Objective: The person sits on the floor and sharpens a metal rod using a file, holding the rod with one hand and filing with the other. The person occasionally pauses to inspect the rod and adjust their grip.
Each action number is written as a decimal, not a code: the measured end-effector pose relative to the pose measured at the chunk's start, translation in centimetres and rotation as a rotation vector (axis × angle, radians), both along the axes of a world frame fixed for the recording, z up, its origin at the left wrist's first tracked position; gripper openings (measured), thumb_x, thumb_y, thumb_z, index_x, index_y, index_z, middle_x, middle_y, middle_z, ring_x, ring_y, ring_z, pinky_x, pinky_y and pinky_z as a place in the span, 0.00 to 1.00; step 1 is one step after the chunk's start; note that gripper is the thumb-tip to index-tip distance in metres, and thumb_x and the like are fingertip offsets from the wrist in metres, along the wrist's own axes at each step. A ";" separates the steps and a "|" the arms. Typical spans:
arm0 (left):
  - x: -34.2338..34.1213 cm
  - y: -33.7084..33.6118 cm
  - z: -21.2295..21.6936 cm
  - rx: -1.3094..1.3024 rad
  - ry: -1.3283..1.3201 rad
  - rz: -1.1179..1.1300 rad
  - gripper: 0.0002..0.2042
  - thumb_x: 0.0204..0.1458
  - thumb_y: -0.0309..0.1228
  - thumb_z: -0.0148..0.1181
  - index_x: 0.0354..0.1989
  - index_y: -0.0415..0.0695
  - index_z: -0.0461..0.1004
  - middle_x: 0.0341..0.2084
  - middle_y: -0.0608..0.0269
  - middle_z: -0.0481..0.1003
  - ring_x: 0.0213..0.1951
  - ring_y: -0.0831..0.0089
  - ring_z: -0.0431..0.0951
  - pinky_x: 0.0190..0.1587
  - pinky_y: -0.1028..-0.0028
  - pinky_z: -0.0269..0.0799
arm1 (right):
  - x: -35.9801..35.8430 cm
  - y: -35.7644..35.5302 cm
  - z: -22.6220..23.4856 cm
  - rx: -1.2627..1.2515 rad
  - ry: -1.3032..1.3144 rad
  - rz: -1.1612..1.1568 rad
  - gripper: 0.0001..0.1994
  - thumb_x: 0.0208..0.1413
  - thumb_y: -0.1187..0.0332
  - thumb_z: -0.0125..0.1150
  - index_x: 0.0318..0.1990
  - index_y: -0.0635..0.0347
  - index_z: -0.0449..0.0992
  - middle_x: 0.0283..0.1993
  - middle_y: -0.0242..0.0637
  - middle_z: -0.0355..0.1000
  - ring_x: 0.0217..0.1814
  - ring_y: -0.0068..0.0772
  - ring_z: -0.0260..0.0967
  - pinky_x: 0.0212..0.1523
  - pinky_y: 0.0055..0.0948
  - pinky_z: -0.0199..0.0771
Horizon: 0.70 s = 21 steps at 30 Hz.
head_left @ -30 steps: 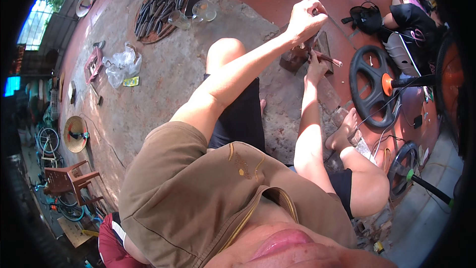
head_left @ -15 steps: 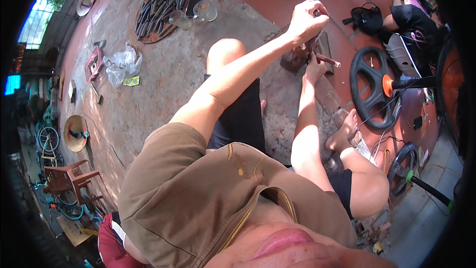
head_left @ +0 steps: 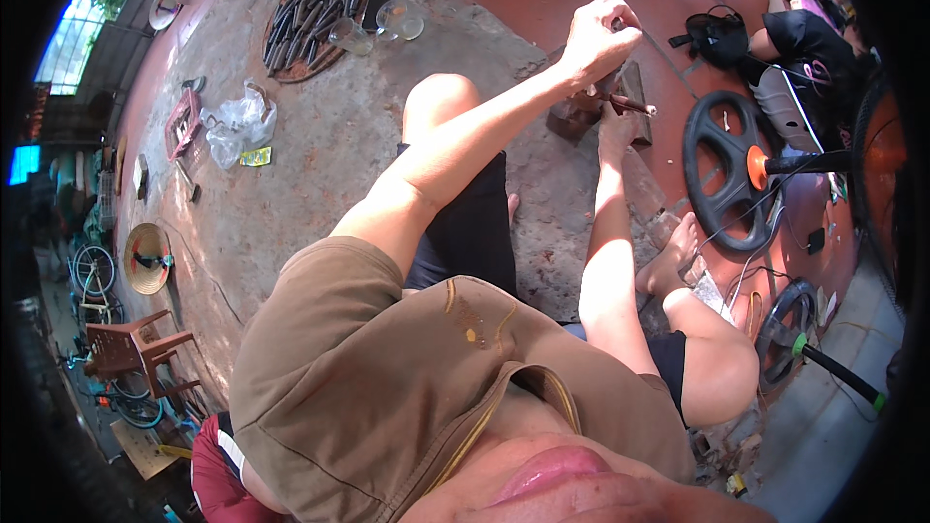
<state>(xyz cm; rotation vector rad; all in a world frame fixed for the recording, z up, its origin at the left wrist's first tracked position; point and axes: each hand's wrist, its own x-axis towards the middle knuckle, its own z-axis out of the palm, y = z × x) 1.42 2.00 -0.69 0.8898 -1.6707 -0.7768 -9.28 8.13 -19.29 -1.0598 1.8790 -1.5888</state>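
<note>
Upper right of frame: left hand (head_left: 603, 37) fisted above the wooden block (head_left: 573, 118); right hand (head_left: 614, 124) pinches a dark rod (head_left: 635, 106), long axis pointing right.

Rough matt concrete floor (head_left: 320, 174), dark wooden block (head_left: 573, 118), glossy clear glass bottle (head_left: 651, 203), crinkled plastic bag (head_left: 237, 126)

Single head-worn fisheye view, which looked steeply down over the wearer's chest and outstretched forearms. The left hand (head_left: 601, 39) and right hand (head_left: 615, 126) lay far from the lens, upper right of centre; beyond the fingers the floor curved toward the rim.
</note>
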 end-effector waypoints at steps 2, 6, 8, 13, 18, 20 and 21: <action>-0.3 -0.2 0.3 0.000 0.031 -0.029 0.09 0.42 0.32 0.61 0.29 0.40 0.77 0.29 0.60 0.75 0.33 0.71 0.74 0.38 0.73 0.71 | -0.3 -0.4 -1.1 -0.022 0.101 -0.054 0.09 0.48 0.68 0.65 0.32 0.66 0.79 0.30 0.42 0.78 0.33 0.36 0.75 0.37 0.32 0.71; -0.2 -0.2 0.0 -0.007 0.011 -0.009 0.09 0.42 0.32 0.61 0.29 0.40 0.77 0.28 0.60 0.75 0.32 0.71 0.74 0.38 0.73 0.71 | 0.6 0.0 -0.3 0.032 0.273 -0.115 0.10 0.49 0.66 0.64 0.32 0.66 0.79 0.31 0.44 0.78 0.34 0.41 0.76 0.38 0.35 0.72; -0.4 -0.1 0.2 -0.005 0.002 -0.020 0.09 0.42 0.32 0.61 0.29 0.40 0.77 0.28 0.60 0.75 0.33 0.71 0.74 0.38 0.73 0.71 | -0.5 0.2 -0.9 0.025 0.109 -0.166 0.09 0.49 0.68 0.64 0.32 0.66 0.79 0.30 0.42 0.78 0.33 0.38 0.76 0.37 0.33 0.71; 0.1 -0.2 0.0 -0.004 0.004 0.001 0.09 0.42 0.32 0.61 0.29 0.40 0.77 0.29 0.60 0.75 0.33 0.71 0.74 0.37 0.73 0.70 | 0.1 0.8 -0.2 -0.088 -0.325 -0.031 0.06 0.48 0.74 0.64 0.34 0.67 0.79 0.30 0.37 0.76 0.32 0.28 0.72 0.37 0.29 0.70; -0.8 0.2 0.3 -0.004 0.012 -0.026 0.09 0.42 0.31 0.61 0.29 0.39 0.77 0.28 0.61 0.75 0.33 0.71 0.74 0.38 0.74 0.71 | -2.0 -0.1 -2.6 -0.016 -0.263 0.028 0.08 0.48 0.73 0.66 0.34 0.68 0.77 0.30 0.35 0.74 0.31 0.26 0.70 0.34 0.27 0.70; -0.7 0.0 0.2 -0.012 0.032 -0.037 0.09 0.42 0.31 0.62 0.29 0.39 0.77 0.28 0.61 0.75 0.33 0.72 0.74 0.39 0.74 0.71 | -1.6 -0.3 -2.9 -0.060 0.056 -0.055 0.07 0.47 0.73 0.65 0.32 0.67 0.77 0.30 0.38 0.74 0.33 0.31 0.71 0.38 0.31 0.69; -0.6 0.0 0.1 -0.015 0.046 -0.052 0.09 0.42 0.31 0.62 0.29 0.39 0.76 0.28 0.61 0.75 0.33 0.73 0.75 0.40 0.74 0.71 | -1.3 -0.2 -2.8 -0.078 0.221 -0.108 0.06 0.47 0.73 0.65 0.31 0.67 0.76 0.30 0.39 0.75 0.34 0.33 0.71 0.40 0.33 0.69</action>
